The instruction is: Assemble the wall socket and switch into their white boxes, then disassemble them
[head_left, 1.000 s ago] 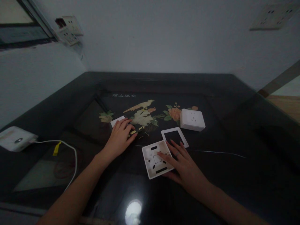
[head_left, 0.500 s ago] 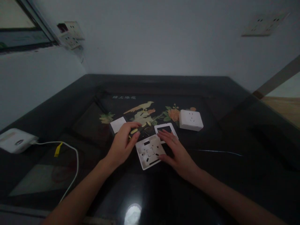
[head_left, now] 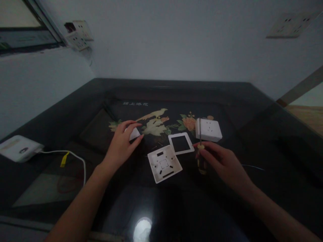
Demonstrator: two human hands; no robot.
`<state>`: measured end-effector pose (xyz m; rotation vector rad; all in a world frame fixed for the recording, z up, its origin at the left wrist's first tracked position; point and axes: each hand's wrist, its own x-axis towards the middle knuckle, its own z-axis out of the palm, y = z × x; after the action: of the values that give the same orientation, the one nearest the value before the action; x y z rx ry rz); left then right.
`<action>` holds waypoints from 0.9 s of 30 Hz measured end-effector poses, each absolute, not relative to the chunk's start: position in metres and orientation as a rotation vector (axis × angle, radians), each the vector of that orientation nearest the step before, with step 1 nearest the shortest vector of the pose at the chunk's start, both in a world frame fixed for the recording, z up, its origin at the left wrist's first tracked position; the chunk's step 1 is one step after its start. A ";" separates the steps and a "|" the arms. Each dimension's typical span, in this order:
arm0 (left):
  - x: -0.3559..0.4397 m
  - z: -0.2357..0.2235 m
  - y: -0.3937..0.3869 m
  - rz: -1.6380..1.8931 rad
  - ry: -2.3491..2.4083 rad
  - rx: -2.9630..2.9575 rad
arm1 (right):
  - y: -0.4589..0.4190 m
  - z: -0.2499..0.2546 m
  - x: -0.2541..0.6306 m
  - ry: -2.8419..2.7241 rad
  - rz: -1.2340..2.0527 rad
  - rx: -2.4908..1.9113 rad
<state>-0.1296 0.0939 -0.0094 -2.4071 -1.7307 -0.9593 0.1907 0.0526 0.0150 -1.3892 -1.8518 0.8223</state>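
My left hand (head_left: 124, 139) is curled over a small white socket piece (head_left: 134, 134), thumb on the near side and fingers on the far side; the palm hides much of it. In my right hand (head_left: 219, 157) is a screwdriver (head_left: 201, 151) with a dark and yellow handle, its shaft pointing up and away. Between the hands lies an open white back box (head_left: 164, 164), hollow side up. A white frame (head_left: 181, 143) with a square opening lies against its far right side. Small screws (head_left: 157, 146) lie just beyond the box.
A white boxed socket (head_left: 209, 129) stands beyond my right hand. At the left are a white device (head_left: 21, 149) and its cable (head_left: 75, 153) with a yellow tag (head_left: 64, 159). The glossy black table (head_left: 161, 208) meets the wall; wall sockets (head_left: 290, 26) are above.
The screwdriver, earlier by my left hand, is now upright in my right hand. My right hand has left the box and frame and moved right. My left hand has shifted onto the socket piece.
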 end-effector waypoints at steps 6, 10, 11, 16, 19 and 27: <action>-0.152 -0.041 0.114 -0.703 -1.905 -2.420 | 0.031 -0.022 0.251 -2.237 0.260 -1.877; -0.148 -0.042 0.113 -0.738 -1.937 -2.446 | 0.020 -0.032 0.255 -2.314 0.112 -2.031; -0.148 -0.040 0.113 -0.767 -1.949 -2.446 | 0.021 -0.031 0.252 -2.325 0.103 -2.064; -0.149 -0.024 0.112 -1.072 -2.042 -2.347 | 0.031 -0.022 0.235 -2.401 0.098 -2.166; -0.153 -0.018 0.114 -1.279 -2.141 -2.265 | 0.036 -0.016 0.235 -2.446 -0.005 -2.083; -0.164 -0.027 0.120 -1.431 -2.387 -2.205 | 0.045 -0.006 0.189 -2.546 0.262 -1.288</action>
<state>-0.1640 0.1201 -0.0268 -2.2052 -2.3869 -1.4310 0.1888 0.0446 -0.0060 -1.2881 -2.5458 0.2620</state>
